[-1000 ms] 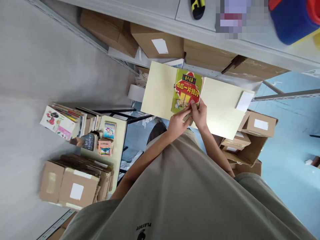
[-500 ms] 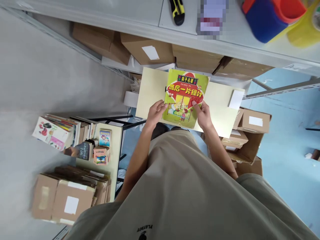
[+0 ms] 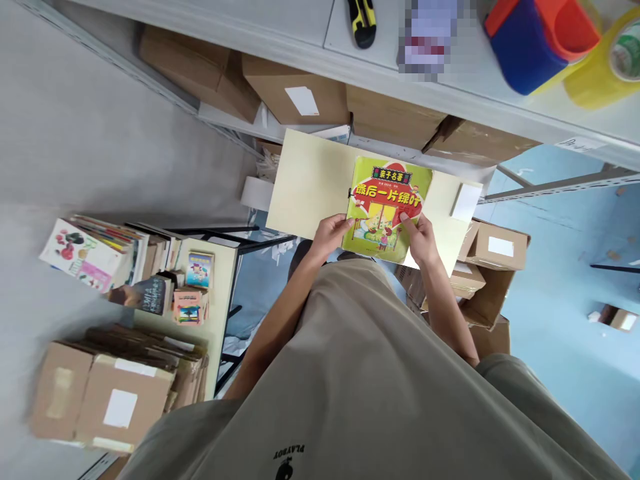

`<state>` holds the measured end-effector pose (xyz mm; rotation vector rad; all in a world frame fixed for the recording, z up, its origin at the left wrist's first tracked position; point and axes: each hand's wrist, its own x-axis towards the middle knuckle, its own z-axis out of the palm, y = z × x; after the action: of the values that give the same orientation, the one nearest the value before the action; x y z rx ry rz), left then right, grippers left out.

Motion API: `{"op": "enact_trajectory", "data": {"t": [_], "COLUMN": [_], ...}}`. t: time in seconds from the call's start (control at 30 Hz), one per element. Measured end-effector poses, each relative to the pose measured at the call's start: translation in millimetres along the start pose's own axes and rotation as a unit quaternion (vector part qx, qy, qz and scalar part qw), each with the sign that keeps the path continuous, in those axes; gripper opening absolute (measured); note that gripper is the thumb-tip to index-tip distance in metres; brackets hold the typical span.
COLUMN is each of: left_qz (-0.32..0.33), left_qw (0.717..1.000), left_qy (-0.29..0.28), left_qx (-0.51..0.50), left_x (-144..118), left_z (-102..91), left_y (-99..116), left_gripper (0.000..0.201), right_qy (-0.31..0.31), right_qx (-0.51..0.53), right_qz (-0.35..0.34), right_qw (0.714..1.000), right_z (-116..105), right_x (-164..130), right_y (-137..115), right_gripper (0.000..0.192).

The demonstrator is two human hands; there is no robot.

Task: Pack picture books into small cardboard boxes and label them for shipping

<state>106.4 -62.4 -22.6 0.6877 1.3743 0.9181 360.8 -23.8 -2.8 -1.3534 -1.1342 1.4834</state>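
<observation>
The person holds a thin yellow-green children's picture book with a red title banner flat and face up over a pale yellow desk top. The book lies toward the right half of the desk, its lower edge at the desk's near edge. The left hand grips the book's lower left corner, fingers curled under and thumb on the cover. The right hand closes on the lower right corner in the same way, thumb pressed on the cover's red patch. Both hands are firmly closed on the book, and no fingers are spread.

A small white paper slip lies at the desk's far right corner, well apart from the book. Beyond the desk's far edge, brown cardboard cartons with white labels sit under a grey metal shelf that carries a yellow-and-black utility knife. To the left, a second small table holds stacked colourful books and flat cardboard mailers.

By the look of it, the book is being laid or squared on the desk, cover up. The next move would likely call for letting the book rest fully on the surface, then releasing one corner at a time so it does not slide off the near edge.
</observation>
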Motion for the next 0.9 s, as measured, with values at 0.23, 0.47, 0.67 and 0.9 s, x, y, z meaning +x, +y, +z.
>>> {"op": "enact_trajectory", "data": {"t": [0.23, 0.47, 0.67, 0.9], "left_qz": [0.037, 0.135, 0.194, 0.155], "left_qw": [0.998, 0.984, 0.967, 0.986], "left_qy": [0.049, 0.099, -0.008, -0.003], "left_qx": [0.003, 0.055, 0.164, 0.065], "left_x": [-2.3, -13.1, -31.0, 18.7], "left_z": [-17.1, -2.2, 9.8, -49.3], "left_y": [11.7, 32.3, 37.5, 39.3], "left_gripper": [0.077, 0.070, 0.061, 0.086], "right_qy": [0.009, 0.058, 0.056, -0.009], "right_qx": [-0.043, -0.108, -0.081, 0.048], "right_qz": [-0.036, -0.057, -0.042, -0.035], "right_qw": [0.998, 0.991, 0.994, 0.998], "right_z": [23.9, 68.7, 104.1, 76.9], "right_x": [20.5, 13.8, -0.8, 12.7], "right_y": [2.7, -9.3, -22.2, -41.1], "right_gripper": [0.070, 0.092, 0.074, 0.058]}}
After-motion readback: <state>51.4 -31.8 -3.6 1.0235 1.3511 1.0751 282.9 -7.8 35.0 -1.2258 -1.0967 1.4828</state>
